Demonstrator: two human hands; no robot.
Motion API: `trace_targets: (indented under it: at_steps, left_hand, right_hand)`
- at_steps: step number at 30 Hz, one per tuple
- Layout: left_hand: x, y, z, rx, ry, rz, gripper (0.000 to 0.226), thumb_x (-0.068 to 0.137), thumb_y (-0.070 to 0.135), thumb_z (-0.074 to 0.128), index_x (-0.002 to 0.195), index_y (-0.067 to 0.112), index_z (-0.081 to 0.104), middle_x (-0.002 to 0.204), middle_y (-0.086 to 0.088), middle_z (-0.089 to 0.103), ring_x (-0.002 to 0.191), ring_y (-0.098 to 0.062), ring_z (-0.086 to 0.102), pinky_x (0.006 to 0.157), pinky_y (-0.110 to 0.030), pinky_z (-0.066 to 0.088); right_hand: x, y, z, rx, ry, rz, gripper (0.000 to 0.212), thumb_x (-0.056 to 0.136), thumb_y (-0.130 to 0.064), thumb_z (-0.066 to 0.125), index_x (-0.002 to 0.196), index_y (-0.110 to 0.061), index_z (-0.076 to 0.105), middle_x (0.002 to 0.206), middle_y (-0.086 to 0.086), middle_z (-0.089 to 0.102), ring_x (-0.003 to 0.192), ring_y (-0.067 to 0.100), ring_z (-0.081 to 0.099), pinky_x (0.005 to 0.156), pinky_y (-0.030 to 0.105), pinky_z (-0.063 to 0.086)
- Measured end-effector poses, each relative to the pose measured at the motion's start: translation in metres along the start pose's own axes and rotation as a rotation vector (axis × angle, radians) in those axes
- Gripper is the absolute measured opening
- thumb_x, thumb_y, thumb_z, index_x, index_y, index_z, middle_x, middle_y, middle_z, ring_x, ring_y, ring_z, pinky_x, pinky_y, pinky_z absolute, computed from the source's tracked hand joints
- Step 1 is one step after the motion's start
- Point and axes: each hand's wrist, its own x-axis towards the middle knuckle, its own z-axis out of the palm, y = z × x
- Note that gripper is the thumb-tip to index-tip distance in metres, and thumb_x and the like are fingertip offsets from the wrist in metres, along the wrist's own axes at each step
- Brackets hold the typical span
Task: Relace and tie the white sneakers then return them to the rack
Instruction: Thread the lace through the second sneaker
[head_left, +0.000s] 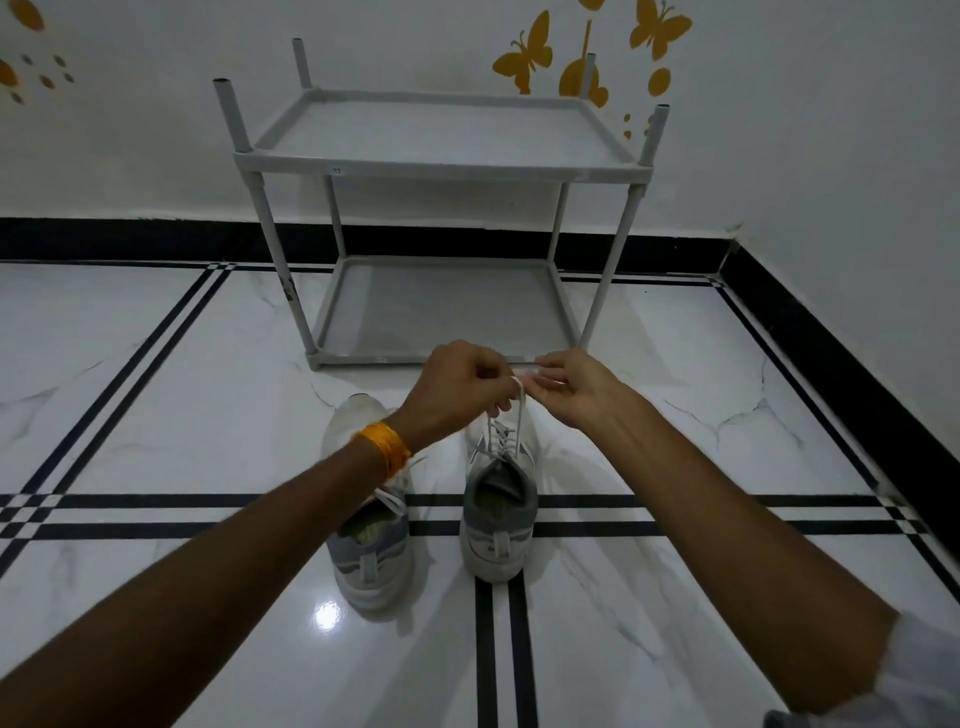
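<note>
We have both ends of the lace (511, 410) pulled up above the right sneaker (500, 499). Our left hand (457, 387) is curled closed and pinches one strand between thumb and fingers; our right hand (574, 387) pinches the other end with thumb and forefinger, the remaining fingers loosely spread. The 2 hands nearly touch over the toe end of the shoe.

The lace looks thin, soft and limp, so we judge it will slip out of a loose pinch and needs holding close to its tip, where it is stiffest, for threading or looping. The sneaker itself looks light, with a soft padded collar and a firmer sole; we would carry it by the heel or the collar opening, not by the lace.

Both sneakers sit on the glossy tiled floor (156, 415), heels toward us, toes toward the rack (441, 166). The right one is white with grey panels at the heel, and its lace crosses up the front in several rows. The left sneaker (370, 530) lies just beside it under our left forearm, its lace loose across the tongue. The rack is grey, with 2 shelves, and stands against the wall just beyond the shoes.
</note>
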Motion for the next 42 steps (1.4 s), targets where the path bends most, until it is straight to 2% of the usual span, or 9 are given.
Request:
trace_targets:
  at_steps: [4,7,11,17,23,28,37,40,42]
  left_hand:
    - [0.006,0.006,-0.004,-0.477,-0.087,-0.426,0.02,0.086,0.016,0.058,0.073,0.004,0.068,0.066,-0.009,0.067,0.053,-0.012,0.057,0.047,-0.018,0.043]
    - [0.009,0.006,-0.004,-0.585,-0.053,-0.488,0.03,0.09,0.022,0.052,0.086,-0.002,0.069,0.075,-0.014,0.072,0.061,-0.017,0.065,0.053,-0.02,0.051]
    - [0.009,0.001,-0.002,-0.591,0.0,-0.47,0.034,0.092,0.02,0.047,0.088,-0.006,0.069,0.076,-0.019,0.073,0.065,-0.025,0.07,0.06,-0.029,0.057]
    - [0.006,-0.031,-0.016,0.345,0.045,0.052,0.032,0.091,0.032,0.059,0.07,0.011,0.071,0.057,-0.003,0.067,0.048,-0.016,0.056,0.054,-0.024,0.046]
    - [-0.027,-0.095,-0.035,0.834,-0.148,-0.097,0.032,0.094,0.032,0.055,0.088,0.004,0.069,0.085,-0.016,0.071,0.078,-0.03,0.066,0.07,-0.032,0.048]
    - [-0.057,-0.125,-0.029,0.87,-0.285,-0.248,0.033,0.096,0.032,0.049,0.097,0.007,0.07,0.099,-0.014,0.071,0.089,-0.027,0.067,0.075,-0.029,0.045]
    - [-0.054,-0.118,-0.02,1.062,-0.318,-0.237,0.031,0.095,0.031,0.048,0.103,0.011,0.07,0.098,-0.01,0.071,0.09,-0.025,0.068,0.079,-0.033,0.052]
    - [-0.051,-0.101,-0.005,0.97,-0.139,-0.207,0.034,0.094,0.033,0.049,0.12,0.012,0.059,0.104,-0.01,0.067,0.087,-0.028,0.066,0.074,-0.036,0.051]
    - [-0.048,-0.088,0.015,0.741,-0.055,-0.17,0.037,0.093,0.032,0.052,0.127,0.016,0.055,0.112,-0.01,0.061,0.086,-0.03,0.065,0.071,-0.037,0.051]
  right_hand:
    - [-0.019,0.001,-0.003,-0.428,-0.002,-0.289,0.027,0.09,-0.013,0.059,0.112,0.001,0.062,0.099,0.015,0.063,0.085,0.024,0.064,0.071,0.029,0.055]
    - [-0.042,-0.002,0.0,-0.83,-0.167,-0.46,0.035,0.089,-0.037,0.064,0.102,-0.005,0.066,0.087,0.005,0.071,0.076,0.019,0.07,0.067,0.03,0.055]
    - [-0.042,-0.002,-0.004,-1.145,-0.161,-0.653,0.019,0.083,-0.027,0.075,0.085,-0.01,0.066,0.07,-0.001,0.07,0.056,0.004,0.064,0.052,0.021,0.048]
    - [-0.024,-0.018,-0.021,-1.228,0.017,-0.769,0.02,0.084,-0.026,0.073,0.078,-0.007,0.071,0.075,0.002,0.069,0.073,0.013,0.064,0.067,0.025,0.05]
    - [0.016,-0.018,-0.102,-1.718,0.5,-0.709,0.02,0.084,-0.026,0.071,0.08,-0.006,0.067,0.068,0.005,0.062,0.063,0.021,0.058,0.055,0.023,0.04]
    - [0.039,0.025,-0.157,-1.807,0.477,-0.44,0.027,0.085,-0.027,0.068,0.07,-0.009,0.054,0.07,0.003,0.057,0.064,0.018,0.055,0.052,0.022,0.038]
    - [0.04,0.043,-0.159,-1.852,0.377,-0.427,0.041,0.095,-0.029,0.057,0.06,-0.017,0.038,0.079,0.004,0.058,0.079,0.02,0.062,0.062,0.025,0.038]
    - [0.035,0.042,-0.141,-1.827,0.3,-0.515,0.025,0.096,-0.034,0.052,0.097,-0.011,0.061,0.109,0.01,0.061,0.102,0.026,0.06,0.076,0.031,0.047]
    - [0.03,0.046,-0.119,-1.742,0.262,-0.696,0.03,0.095,-0.029,0.055,0.119,-0.013,0.061,0.122,0.011,0.058,0.11,0.029,0.057,0.086,0.037,0.049]
